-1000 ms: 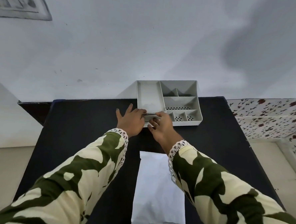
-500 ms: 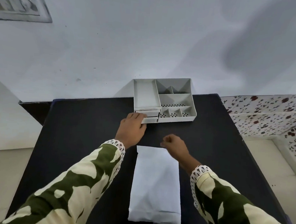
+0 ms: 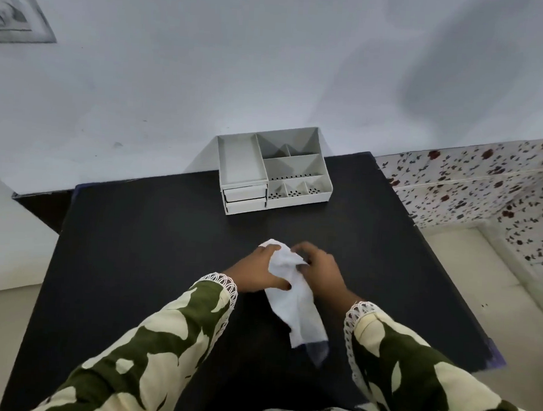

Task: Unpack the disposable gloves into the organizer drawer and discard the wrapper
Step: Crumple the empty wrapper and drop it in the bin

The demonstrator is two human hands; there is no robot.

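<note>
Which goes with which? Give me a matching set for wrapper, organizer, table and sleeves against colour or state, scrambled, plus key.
Column one:
1. wrapper
2. organizer
3. table
4. sleeves

Column two:
A. black, flat surface
B. green and cream pattern with lace cuffs
C. white, crumpled at its far end between the left hand and right hand
D. pale grey, at the table's far edge by the wall, drawers nearly closed

Pairs: 1-C, 2-D, 3-A, 4-B
</note>
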